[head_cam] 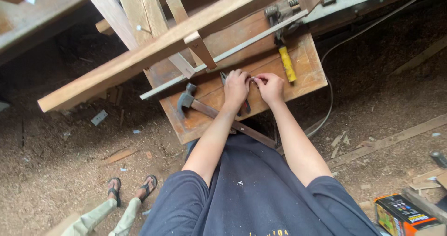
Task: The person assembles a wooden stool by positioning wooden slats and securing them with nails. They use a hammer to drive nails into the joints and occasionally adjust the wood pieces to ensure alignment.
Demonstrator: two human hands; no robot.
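Note:
My left hand [236,88] and my right hand [271,88] meet fingertip to fingertip on a worn wooden board [307,77]. Together they pinch a small pale metal piece [254,80], too small to identify. A pair of pliers [246,107] with reddish handles lies under my left hand, its jaws poking out at the upper left. A hammer [187,98] rests on the board just left of my left wrist, and its long handle runs back under my forearm.
A yellow-handled tool [287,63] and a long metal bar [223,56] lie behind my hands, under a slanted wooden frame [153,49]. A cable [330,101] runs past the board's right edge. Another person's sandalled feet [132,189] stand at lower left. A printed box [402,215] sits at lower right on the sawdust floor.

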